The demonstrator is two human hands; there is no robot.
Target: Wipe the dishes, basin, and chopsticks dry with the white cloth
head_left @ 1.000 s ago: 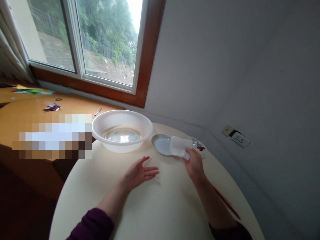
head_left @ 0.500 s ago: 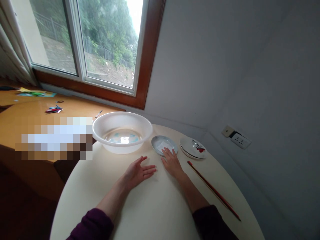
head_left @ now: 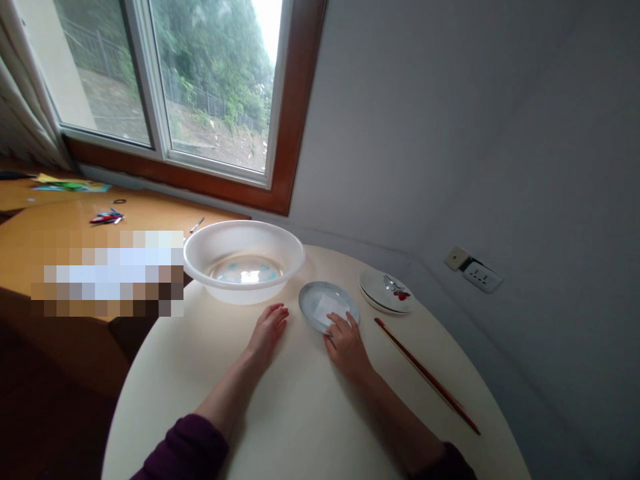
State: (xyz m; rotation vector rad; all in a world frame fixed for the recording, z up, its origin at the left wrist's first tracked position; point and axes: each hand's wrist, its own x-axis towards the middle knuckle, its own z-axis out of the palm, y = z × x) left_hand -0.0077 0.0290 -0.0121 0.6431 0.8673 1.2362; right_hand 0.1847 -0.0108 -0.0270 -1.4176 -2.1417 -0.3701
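Observation:
A grey-white plate (head_left: 307, 304) carries a flat white square piece (head_left: 331, 307), whose material I cannot tell. My right hand (head_left: 349, 343) has the plate's near right edge, thumb low at the rim and fingers over the top; some fingertips reach the white piece. To the left, my left hand (head_left: 269, 332) holds nothing, its fingers stretched out loosely in front of a translucent white basin (head_left: 245, 293). Clear liquid appears to lie in the basin, above a blue pattern on its bottom.
Two stacked plates (head_left: 377, 293), the top one with a red flower pattern, stand at the right. Red-brown chopsticks (head_left: 430, 377) lie along the round table's (head_left: 300, 427) right side. A wooden desk (head_left: 145, 213) with pens (head_left: 107, 217) adjoins at left. A socket (head_left: 483, 275) is on the wall.
My right hand has gone from resting over the plate to gripping its edge, and the plate has come nearer to me. My left hand has shifted slightly left, its fingers drawn closer together.

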